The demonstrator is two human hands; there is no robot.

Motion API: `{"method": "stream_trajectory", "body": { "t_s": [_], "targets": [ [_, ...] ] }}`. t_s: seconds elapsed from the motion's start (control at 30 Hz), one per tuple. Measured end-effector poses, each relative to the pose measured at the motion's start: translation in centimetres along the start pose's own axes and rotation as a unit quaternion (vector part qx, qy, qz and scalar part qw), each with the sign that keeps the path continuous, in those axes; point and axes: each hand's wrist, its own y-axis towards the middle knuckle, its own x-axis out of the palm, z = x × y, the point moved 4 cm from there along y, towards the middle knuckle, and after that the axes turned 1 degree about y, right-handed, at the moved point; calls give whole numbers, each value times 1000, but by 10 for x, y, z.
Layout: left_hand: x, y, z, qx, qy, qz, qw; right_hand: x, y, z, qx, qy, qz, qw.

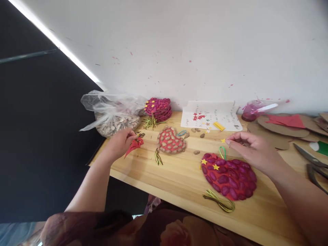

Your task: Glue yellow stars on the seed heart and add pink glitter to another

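Note:
Between thumb and forefinger, my right hand (pixel 246 147) pinches a small yellow star (pixel 222 140). Below it lies a heart-like ornament (pixel 230 177) covered with magenta-painted shells or nuts, with yellow stars on its left lobe, a green loop on top and a green-yellow tassel (pixel 221 202) beside it. My left hand (pixel 121 141) is closed at the left of the table, its fingertips touching or just over red paper scraps (pixel 135 146); what they grip is too small to make out. Unpainted, a second ornament (pixel 171 140) with a blue loop lies mid-table.
Behind my left hand sits a plastic bag (pixel 116 124) of shells. Finished magenta ornaments (pixel 159 109) are stacked beside it. A paper sheet (pixel 230 119) holds small stars. Further right are a pink-stained cup (pixel 249 111), cardboard pieces (pixel 269 136) and scissors (pixel 311 159).

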Motion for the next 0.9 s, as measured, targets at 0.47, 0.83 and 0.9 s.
{"method": "stream_trajectory", "body": {
  "t_s": [0.47, 0.83, 0.9],
  "targets": [
    [21, 11, -31, -40, 134, 24, 990, -2, -3, -11, 13, 26, -2, 1000],
    [44, 28, 99, 170, -33, 20, 985, -2, -2, -9, -5, 38, -6, 999],
    [57, 36, 147, 273, -32, 11, 962, -2, -1, -7, -1, 34, -10, 999]
  ]
}}
